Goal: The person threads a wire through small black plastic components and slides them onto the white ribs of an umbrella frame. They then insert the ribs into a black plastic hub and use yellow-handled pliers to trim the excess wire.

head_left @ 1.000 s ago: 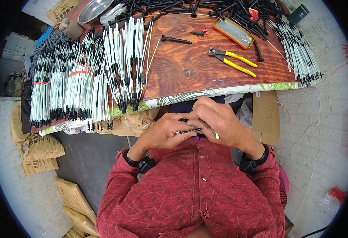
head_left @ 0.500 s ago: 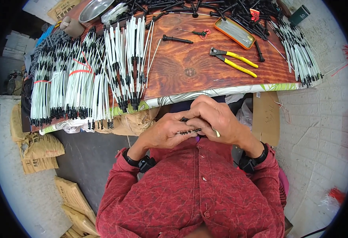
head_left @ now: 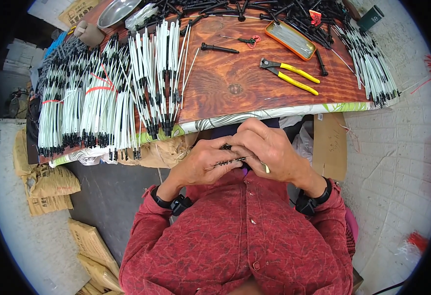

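Note:
In front of my chest, just below the table's near edge, both hands meet with their fingertips together. My left hand (head_left: 199,161) is closed on a thin needle-like wire (head_left: 229,162) with several small dark pieces strung along it. My right hand (head_left: 267,148) is closed too, its fingers curled over the wire's other end. A black part (head_left: 226,146) shows between the two hands, mostly covered by fingers. A small pale yellow-green strip (head_left: 265,168) sticks out by my right hand's fingers; where it is fixed I cannot make out.
On the brown wooden table (head_left: 215,98) lie yellow-handled pincers (head_left: 291,78), an orange-rimmed tin (head_left: 290,40) of thin needles, and a single black stem (head_left: 219,48). White-and-black stick bundles (head_left: 95,113) cover the left; more bundles (head_left: 372,69) lie right. Black parts (head_left: 299,19) pile up behind.
My hands stay almost in place, the right fingers shifting slightly. The wire with its strung pieces has tilted a little, and the pale strip has moved slightly left and down.

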`<state>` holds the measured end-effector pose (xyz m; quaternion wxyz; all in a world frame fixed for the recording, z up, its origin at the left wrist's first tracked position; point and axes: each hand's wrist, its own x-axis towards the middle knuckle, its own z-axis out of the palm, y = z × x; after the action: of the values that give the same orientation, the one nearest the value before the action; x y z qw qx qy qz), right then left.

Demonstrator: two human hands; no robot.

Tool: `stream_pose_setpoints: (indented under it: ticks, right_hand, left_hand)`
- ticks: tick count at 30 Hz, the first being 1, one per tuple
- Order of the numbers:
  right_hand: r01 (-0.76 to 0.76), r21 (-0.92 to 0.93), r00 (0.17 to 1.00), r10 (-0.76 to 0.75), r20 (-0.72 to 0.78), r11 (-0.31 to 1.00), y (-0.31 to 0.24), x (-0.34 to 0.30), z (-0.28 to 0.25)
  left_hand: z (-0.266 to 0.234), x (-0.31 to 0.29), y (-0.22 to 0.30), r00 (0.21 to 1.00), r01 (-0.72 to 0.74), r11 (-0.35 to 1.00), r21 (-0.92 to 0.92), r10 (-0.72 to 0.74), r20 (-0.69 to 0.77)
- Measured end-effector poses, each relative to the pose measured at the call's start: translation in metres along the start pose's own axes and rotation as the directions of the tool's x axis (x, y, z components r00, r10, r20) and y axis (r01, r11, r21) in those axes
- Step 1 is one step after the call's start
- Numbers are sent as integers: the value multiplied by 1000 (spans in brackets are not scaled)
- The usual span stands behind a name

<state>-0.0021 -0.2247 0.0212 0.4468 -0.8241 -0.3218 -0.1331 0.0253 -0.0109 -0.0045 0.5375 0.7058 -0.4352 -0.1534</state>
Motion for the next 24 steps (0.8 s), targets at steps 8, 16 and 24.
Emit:
stream_pose_setpoints:
  ticks: [8,16,24]
  right_hand:
    - [-6,-6,1000,6,4,1000,0,-1,2]
    - [-6,-44,1000,7,10,999,-2,-1,1]
    - [-6,-69,1000,8,23,998,0,-3,1]
  left_hand:
    - [0,0,1,1000,12,1000,-22,-13,-13]
    - [-2,0,5,1000,26,1000,-10,-26,-14]
    - [-2,1,4,999,35,999,-24,-35,-3]
